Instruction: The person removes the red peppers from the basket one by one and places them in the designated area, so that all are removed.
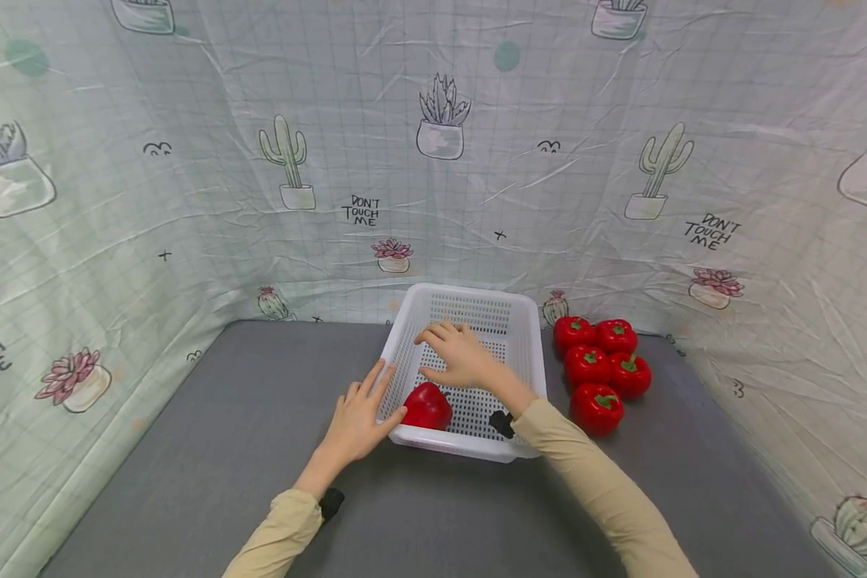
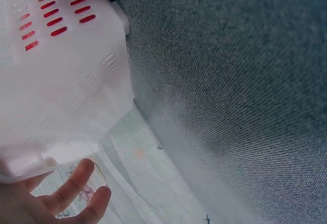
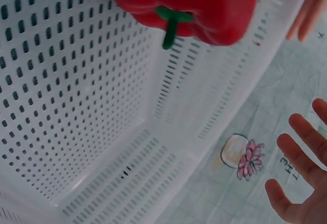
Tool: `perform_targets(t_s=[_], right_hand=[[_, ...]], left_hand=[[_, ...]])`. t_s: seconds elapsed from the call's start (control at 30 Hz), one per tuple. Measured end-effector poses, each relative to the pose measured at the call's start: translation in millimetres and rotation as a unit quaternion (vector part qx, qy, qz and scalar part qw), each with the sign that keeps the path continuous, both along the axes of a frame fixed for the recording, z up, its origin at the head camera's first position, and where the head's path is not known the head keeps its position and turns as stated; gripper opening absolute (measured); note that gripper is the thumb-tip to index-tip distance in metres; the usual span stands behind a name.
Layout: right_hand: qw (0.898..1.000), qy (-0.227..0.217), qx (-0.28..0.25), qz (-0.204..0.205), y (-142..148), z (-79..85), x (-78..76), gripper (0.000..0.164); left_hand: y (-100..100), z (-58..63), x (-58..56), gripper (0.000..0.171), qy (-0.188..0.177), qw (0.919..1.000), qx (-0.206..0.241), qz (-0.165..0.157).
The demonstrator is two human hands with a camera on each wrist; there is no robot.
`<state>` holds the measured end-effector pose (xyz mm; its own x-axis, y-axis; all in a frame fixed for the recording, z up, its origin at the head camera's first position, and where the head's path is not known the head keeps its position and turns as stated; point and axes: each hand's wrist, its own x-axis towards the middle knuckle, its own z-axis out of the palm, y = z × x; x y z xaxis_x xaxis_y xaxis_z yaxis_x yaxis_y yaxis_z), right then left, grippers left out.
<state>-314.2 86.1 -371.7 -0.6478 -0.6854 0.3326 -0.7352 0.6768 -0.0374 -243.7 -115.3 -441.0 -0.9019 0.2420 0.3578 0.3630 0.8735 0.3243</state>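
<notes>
A white plastic basket with slotted walls stands on the grey table. Inside, at its near left corner, lies one red bell pepper, its green stem showing in the right wrist view. My left hand rests along the basket's left rim, fingers extended and thumb reaching over the edge beside the pepper. In the left wrist view its fingers pass the rim on the outer side. Over the basket's middle hovers my right hand, fingers spread and slightly bent, with nothing in it.
Several red bell peppers with green stems sit grouped on the table just right of the basket. A pale cloth printed with potted plants hangs behind and along both sides of the grey table.
</notes>
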Motion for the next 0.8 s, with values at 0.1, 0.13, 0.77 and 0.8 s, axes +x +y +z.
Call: perform_targets(t_s=[0.1,0.13,0.77,0.8], right_hand=[[0.999,-0.013,0.030,0.006,-2.0,-4.4,0.1,0.042],[0.999,-0.019,0.038,0.009,-2.4,-5.6,0.4,0.042],[0.981,-0.027,0.190,0.039,-12.0,-20.7,5.9,0.056],[0.980,-0.026,0.194,0.042,-12.2,-21.4,6.4,0.056]], left_hand=[[-0.4,-0.8,-0.5,0.069,-0.001,1.0000,0.000,0.001],[-0.4,-0.6,-0.5,0.069,-0.002,1.0000,0.000,0.000],[-1.4,4.8,1.3,0.082,-0.034,0.9993,-0.016,0.003],[-1.6,4.7,1.3,0.081,-0.033,0.9993,-0.016,0.002]])
